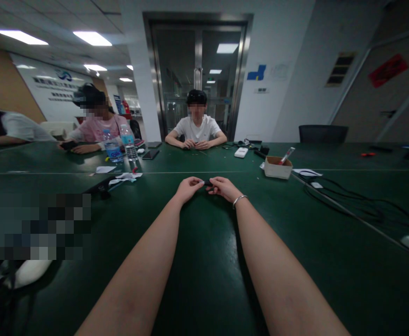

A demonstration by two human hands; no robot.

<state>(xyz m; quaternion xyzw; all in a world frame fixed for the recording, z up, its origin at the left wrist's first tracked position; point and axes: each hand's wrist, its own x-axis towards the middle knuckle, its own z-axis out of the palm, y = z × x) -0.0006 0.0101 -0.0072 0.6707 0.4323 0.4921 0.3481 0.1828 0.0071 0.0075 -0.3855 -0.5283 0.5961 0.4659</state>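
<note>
Both my arms reach forward over the green table (204,261), and the hands meet near the middle of the view. Between the fingertips is a small black object (207,183), short and narrow, too small to name its kind. My left hand (189,188) pinches its left end, where a pale bit shows. From the other side, my right hand (224,188) pinches the black right end between thumb and fingers, the other fingers curled below. A silver bangle (239,200) circles my right wrist. The fingers hide part of the object.
An open box (278,168) with a tube in it stands right, near black cables (344,200). Water bottles (128,142), paper scraps (125,177) and a phone (150,154) lie left. A person (197,126) sits opposite; others sit left. A white device (241,152) lies farther back.
</note>
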